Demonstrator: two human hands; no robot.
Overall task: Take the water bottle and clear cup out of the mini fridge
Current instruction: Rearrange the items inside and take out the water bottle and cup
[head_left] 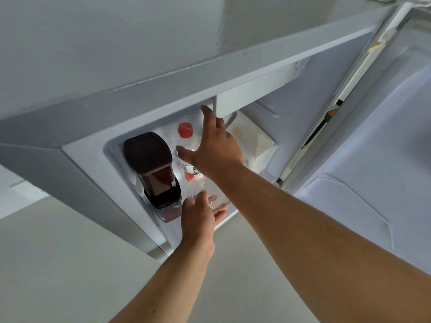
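Observation:
The mini fridge [98, 117] stands open and I look down into it from above. A clear water bottle with a red cap [185, 130] stands in the middle of the compartment. My right hand [214, 148] reaches in with fingers spread, just in front of the bottle and covering part of it; I cannot tell whether it touches. A clear plastic cup [205, 190] lies tilted near the front edge. My left hand [200, 217] cups it from below, thumb on the rim and fingers under its base.
A dark-lidded container with red contents [154, 169] stands left of the bottle. A white carton [254, 138] sits at the right. A freezer flap [251, 94] hangs overhead. The fridge door [373, 141] is swung open at the right. Pale floor [70, 264] lies below.

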